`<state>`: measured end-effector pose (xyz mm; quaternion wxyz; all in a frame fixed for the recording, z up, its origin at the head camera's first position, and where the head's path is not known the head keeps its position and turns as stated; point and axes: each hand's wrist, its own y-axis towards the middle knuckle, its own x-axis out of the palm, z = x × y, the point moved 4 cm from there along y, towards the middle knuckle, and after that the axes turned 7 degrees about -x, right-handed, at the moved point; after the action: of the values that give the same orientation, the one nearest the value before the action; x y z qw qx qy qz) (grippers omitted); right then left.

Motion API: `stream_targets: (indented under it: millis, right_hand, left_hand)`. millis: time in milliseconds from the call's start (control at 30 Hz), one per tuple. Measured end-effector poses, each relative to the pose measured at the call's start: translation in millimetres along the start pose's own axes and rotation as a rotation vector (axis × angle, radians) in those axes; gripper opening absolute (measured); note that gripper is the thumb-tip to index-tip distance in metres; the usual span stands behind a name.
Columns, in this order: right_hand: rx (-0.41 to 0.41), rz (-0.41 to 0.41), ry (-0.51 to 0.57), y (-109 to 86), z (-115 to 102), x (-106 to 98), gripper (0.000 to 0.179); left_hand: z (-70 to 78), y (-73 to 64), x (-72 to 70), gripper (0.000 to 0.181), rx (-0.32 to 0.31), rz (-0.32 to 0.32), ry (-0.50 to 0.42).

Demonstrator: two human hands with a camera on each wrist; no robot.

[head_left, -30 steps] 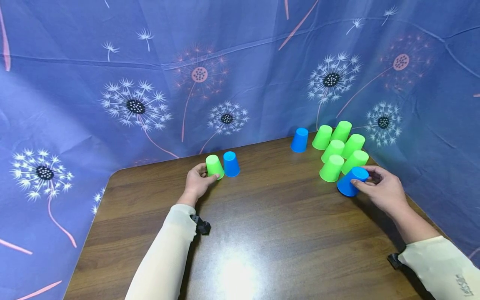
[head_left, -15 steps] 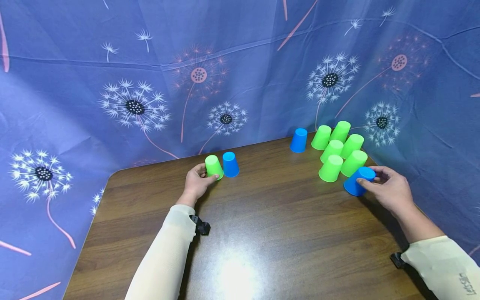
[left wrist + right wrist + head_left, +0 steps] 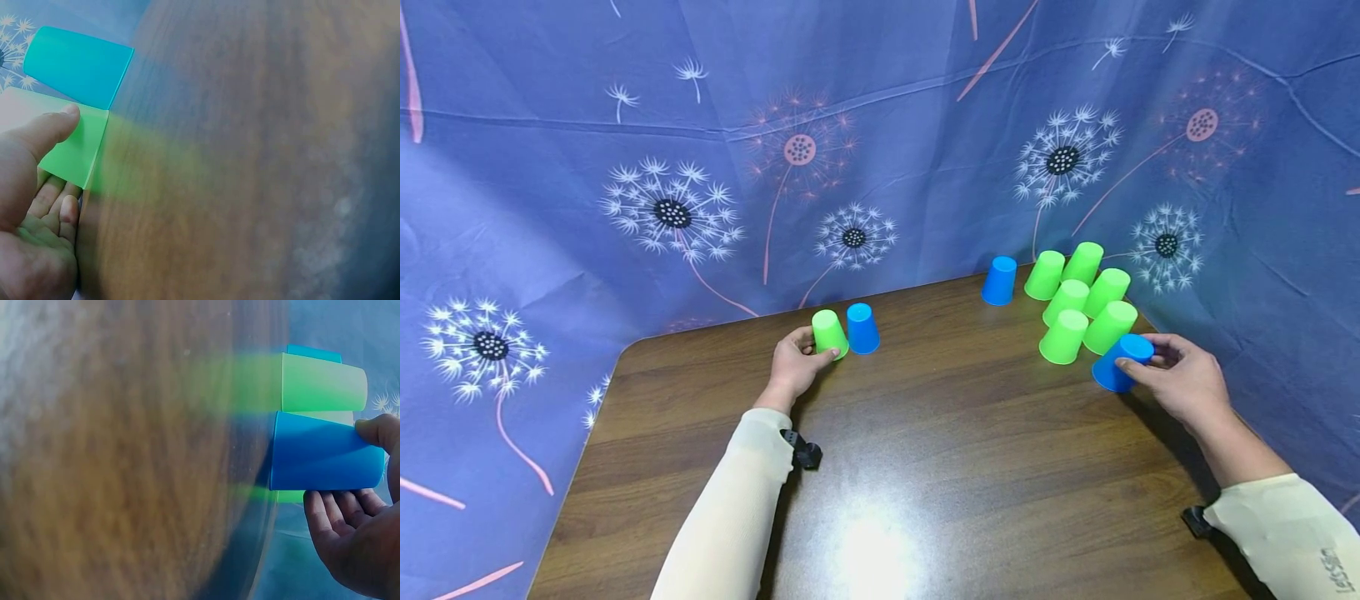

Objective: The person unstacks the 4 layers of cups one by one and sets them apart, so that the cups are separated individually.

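Observation:
My left hand point(image 3: 795, 367) holds a green cup point(image 3: 828, 331) that stands upside down on the table, thumb on its near side. Just right of it stands an upside-down blue cup point(image 3: 863, 329); both show in the left wrist view too. At the right, my right hand point(image 3: 1183, 379) grips another upside-down blue cup point(image 3: 1114, 367) between thumb and fingers. This blue cup point(image 3: 328, 453) is at the front of a cluster of green cups point(image 3: 1064, 337), overlapping one of them in the right wrist view. A third blue cup point(image 3: 999, 282) stands at the cluster's back left.
The brown wooden table point(image 3: 940, 450) meets a blue curtain point(image 3: 925, 167) printed with dandelions at the back and right. A bright light reflection lies on the front middle of the tabletop. Black wrist cameras sit on both sleeves.
My right hand has shifted a little to the right with the blue cup, away from the front green cup. The left hand and its green cup have stayed in place.

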<state>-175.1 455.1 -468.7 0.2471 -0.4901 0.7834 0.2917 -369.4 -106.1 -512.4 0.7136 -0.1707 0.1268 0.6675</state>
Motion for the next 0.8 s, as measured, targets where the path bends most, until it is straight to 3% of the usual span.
stream_targets:
  millis: [167,267,467,600,800]
  right_hand:
    - [-0.016,0.003,0.022,0.1,-0.6,-0.8,0.07]
    - [-0.027,0.045,0.08,0.2,-7.7,-5.2,0.071]
    - [-0.122,0.149,0.261,3.4,-52.3,-13.4,0.057]
    - [-0.23,0.105,0.282,5.8,-92.8,3.4,0.051]
    - [-0.374,-0.078,0.342,10.2,-138.3,58.0,0.049]
  left_hand:
    - [-0.9,-1.6,-1.1,0.059,-0.012,0.003,-0.001]
    - [0.0,-1.9,-1.6,0.06,-0.008,-0.001,-0.001]
    - [1.8,-1.2,-2.3,0.06,0.002,-0.003,-0.009]
    - [2.2,-1.1,-2.3,0.06,-0.003,0.002,-0.014]
    - [1.3,0.6,-1.3,0.061,-0.011,-0.006,-0.011]
